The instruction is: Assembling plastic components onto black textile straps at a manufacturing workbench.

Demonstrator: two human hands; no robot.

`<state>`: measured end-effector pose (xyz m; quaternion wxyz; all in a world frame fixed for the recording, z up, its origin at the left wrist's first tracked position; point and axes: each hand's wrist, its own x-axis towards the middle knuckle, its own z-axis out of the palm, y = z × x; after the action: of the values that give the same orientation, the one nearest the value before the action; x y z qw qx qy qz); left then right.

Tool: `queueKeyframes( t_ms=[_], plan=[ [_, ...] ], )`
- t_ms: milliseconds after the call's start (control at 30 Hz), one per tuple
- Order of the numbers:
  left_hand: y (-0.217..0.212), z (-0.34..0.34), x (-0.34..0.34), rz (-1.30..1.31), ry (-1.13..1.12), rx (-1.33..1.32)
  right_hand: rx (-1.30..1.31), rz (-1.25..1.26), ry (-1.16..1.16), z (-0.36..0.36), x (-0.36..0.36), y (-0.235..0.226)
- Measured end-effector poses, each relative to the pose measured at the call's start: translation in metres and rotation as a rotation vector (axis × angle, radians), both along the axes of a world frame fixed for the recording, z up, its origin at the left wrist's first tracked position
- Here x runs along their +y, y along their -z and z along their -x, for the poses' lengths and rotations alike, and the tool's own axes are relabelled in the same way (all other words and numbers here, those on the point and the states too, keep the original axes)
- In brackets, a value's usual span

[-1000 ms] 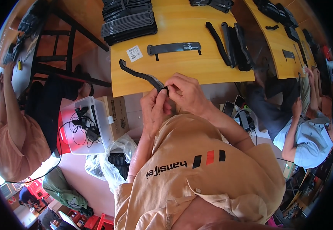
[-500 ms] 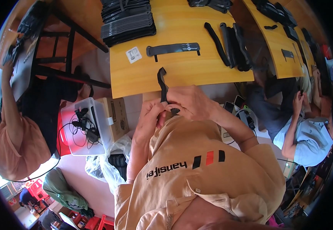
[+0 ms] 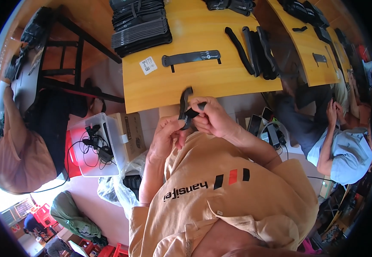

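Observation:
In front of my chest, just off the table's near edge, both hands work on one black strap (image 3: pixel 184 103). My left hand (image 3: pixel 167 132) is closed on its lower part, and the free end curves up toward the table. A dark end of the strap is pinched between the fingers of my right hand (image 3: pixel 214 119). Beyond the hands, a flat dark grey strap (image 3: pixel 190 59) lies across the table, with two short black tabs showing below it. Left of that is a square white printed label (image 3: pixel 148 65).
A thick stack of dark straps (image 3: pixel 141 36) fills the table's (image 3: pixel 151 92) far left. Several folded straps (image 3: pixel 258 53) lie at its right. Beside me on the left stands a clear bin (image 3: pixel 119 158) of cables, next to a cardboard box (image 3: pixel 130 128). People sit on both sides.
My right hand has lifted and turned, bringing a strap end up into view. The strap's upper free end has shifted lower and right. My left hand stays closed on it.

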<state>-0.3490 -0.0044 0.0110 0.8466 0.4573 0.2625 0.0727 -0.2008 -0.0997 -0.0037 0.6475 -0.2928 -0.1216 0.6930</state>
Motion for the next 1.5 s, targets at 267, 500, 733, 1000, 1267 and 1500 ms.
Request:
queueKeyframes(
  t_ms=[267,500,733,1000,1267,1500],
  plan=[
    [0.01,-0.003,-0.001,-0.177,0.048,0.215,-0.369,-0.013,-0.042,0.003,-0.001,0.001],
    [0.005,0.007,-0.001,-0.121,0.079,0.14,-0.259,0.127,-0.003,-0.003,-0.008,-0.007],
    [0.008,0.086,0.042,-0.087,0.249,0.139,0.002,0.254,0.418,-0.092,-0.037,-0.014],
    [0.03,0.248,0.087,-0.258,-0.443,0.3,-0.266,-0.176,0.445,-0.186,-0.105,-0.072],
    [0.093,0.071,0.063,-0.036,-0.553,0.14,-1.505,0.105,-0.002,-0.13,-0.058,-0.116],
    [0.102,0.029,0.05,-0.053,-0.334,0.455,-1.952,0.023,0.158,-0.123,-0.058,-0.093]
  ],
)
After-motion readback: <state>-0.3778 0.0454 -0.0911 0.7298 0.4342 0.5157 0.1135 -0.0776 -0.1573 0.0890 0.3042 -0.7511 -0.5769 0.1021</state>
